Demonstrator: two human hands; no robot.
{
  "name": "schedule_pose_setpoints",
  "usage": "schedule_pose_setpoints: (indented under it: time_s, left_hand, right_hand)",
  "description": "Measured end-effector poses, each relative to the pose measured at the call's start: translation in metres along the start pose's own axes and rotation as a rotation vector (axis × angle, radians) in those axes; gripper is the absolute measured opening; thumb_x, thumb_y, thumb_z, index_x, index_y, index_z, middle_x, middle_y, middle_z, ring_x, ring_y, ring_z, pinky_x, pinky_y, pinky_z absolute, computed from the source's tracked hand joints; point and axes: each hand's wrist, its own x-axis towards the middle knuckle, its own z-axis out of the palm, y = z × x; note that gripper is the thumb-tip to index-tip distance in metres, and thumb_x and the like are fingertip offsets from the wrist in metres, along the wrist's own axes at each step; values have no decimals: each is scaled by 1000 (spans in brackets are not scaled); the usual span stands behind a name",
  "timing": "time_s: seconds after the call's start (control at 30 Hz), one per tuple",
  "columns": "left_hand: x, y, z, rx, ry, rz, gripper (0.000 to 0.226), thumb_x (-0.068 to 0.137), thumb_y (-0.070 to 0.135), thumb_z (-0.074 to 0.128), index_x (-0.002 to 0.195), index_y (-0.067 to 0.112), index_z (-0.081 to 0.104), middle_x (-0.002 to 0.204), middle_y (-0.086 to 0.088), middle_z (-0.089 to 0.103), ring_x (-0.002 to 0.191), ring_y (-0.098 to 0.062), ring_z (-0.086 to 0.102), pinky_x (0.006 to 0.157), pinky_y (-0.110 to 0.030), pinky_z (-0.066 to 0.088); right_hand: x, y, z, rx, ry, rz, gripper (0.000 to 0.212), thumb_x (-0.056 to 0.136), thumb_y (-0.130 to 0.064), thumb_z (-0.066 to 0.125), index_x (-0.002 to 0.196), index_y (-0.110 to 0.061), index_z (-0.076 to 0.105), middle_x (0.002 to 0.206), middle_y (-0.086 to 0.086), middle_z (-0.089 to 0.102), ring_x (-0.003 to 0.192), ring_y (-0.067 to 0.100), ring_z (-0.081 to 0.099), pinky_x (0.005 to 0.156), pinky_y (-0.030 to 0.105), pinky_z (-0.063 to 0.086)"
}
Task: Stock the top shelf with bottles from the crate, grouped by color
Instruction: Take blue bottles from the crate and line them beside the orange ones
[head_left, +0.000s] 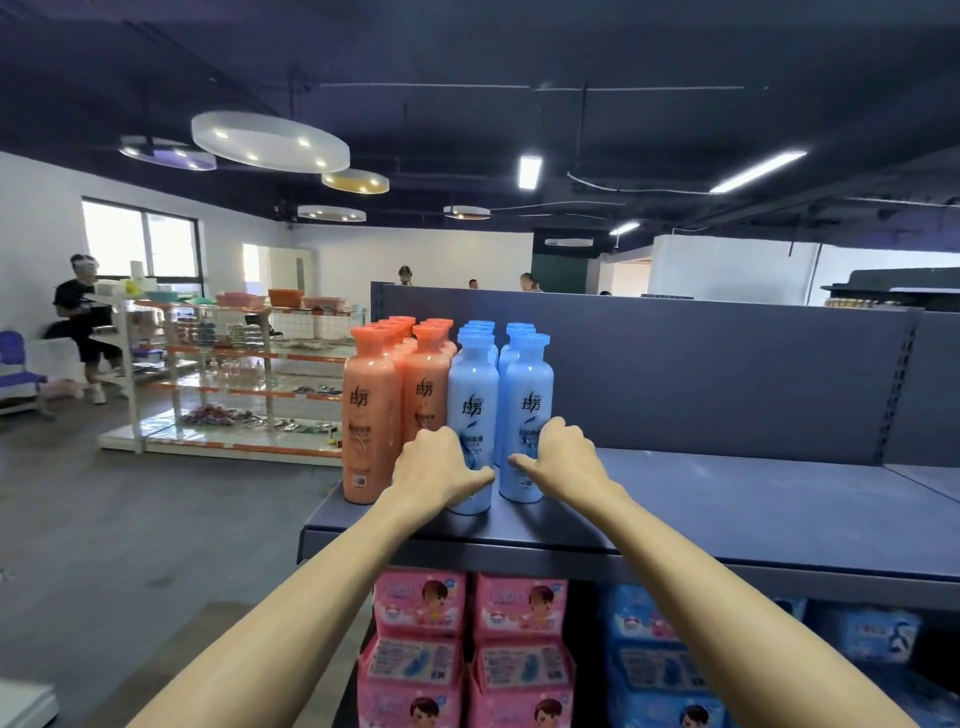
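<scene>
1. L hand (439, 465): fingers curled round the lower body of the front-left blue bottle (472, 395), thumb pointing in twd the other hand. Grasping, not released.
2. R hand (563, 457): same, fingers wrapped on the front-right blue bottle (527, 395). Thumbs near each other, not touching.
3. Both bottles upright on the top shelf (727, 509), side by side near its front edge. More blue caps in 2 rows just beyond the fingertips.
4. Orange bottles (371, 400): 2 rows just outboard of the L knuckles, right up against the blue grp. No mixed colors seen.
5. Progress est.: well along, both colors up and grouped.
6. Left to do, prob.: let go, square up the fronts. Crate not in view, so can't tell if stock remains.
7. Under the wrists: pink packs (421, 603) and blue packs (649, 623) on the lower shelf, not task items.
</scene>
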Motion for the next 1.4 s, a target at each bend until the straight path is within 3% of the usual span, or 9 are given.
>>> schedule_pose_setpoints:
  time_s: [0.47,0.83,1.1,1.4]
  left_hand:
    - [11,-11,4,11,18,12,46,67,56,66,68,14,45,75,-5,58,67,-29,53,60,-29,43]
    - [14,-15,5,0,21,42,48,66,56,65,80,11,54,87,-10,64,83,-35,63,65,-32,48]
    - [11,-14,0,-31,14,40,44,66,55,66,68,16,45,77,-5,59,72,-30,57,60,-29,43]
    - [12,-14,-4,-76,-52,21,44,63,54,66,73,14,51,77,-4,59,72,-29,58,60,-29,44]
  right_hand:
    - [24,-8,16,-31,42,18,56,89,-44,68,116,-1,46,115,17,58,105,36,59,72,34,41]
    - [37,-8,18,-48,16,8,57,89,-43,69,118,1,46,116,18,56,104,36,59,75,34,43]
    - [36,-8,19,-37,9,31,59,89,-44,69,118,1,45,116,18,56,105,37,59,74,35,42]
    - [34,-7,20,-24,10,34,58,89,-44,69,117,1,45,116,19,56,105,37,58,73,34,40]
